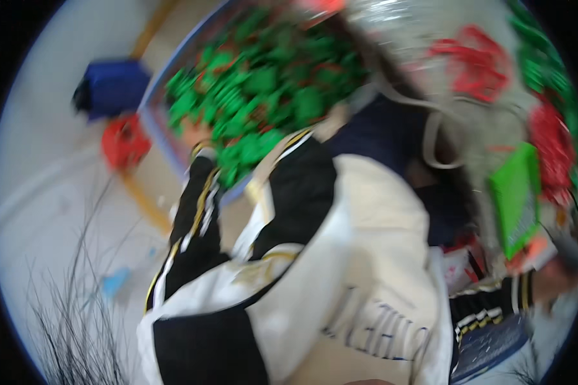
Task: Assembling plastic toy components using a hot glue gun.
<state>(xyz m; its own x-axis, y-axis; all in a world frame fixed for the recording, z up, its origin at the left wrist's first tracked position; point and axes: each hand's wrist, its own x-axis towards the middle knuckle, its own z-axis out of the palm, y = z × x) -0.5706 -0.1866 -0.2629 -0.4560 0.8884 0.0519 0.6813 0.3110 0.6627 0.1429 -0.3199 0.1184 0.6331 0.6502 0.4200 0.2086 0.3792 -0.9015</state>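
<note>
While motion blur is smearing most of the view, the left hand [196, 135] is resting on green pieces [257, 86] at the near left side of a blue-rimmed bin [153, 128]; can't tell if the fingers are grasping one. Pieces are filling the bin, with orange-red bits showing among them. Right hand [559, 274] is sitting well apart at the right edge of view, just beside an orange-and-white item [534, 251]; blur is hiding whether it's gripping that. A flat green packet [517, 196] is standing tilted slightly farther off, carrying small marks too blurred to read. Cream top [385, 256] is showing large dark lettering across the front. Left of the bin, a blue item [114, 88] and a red item [126, 142] are lying near the rim; a light-blue scrap [114, 282] is lying nearer. Right of the bin, a pale strap [435, 141] is looping over; beyond it, a red bundle [476, 63] is lying far, and crumpled red plastic [551, 151] is lying farther right, past the packet.
</note>
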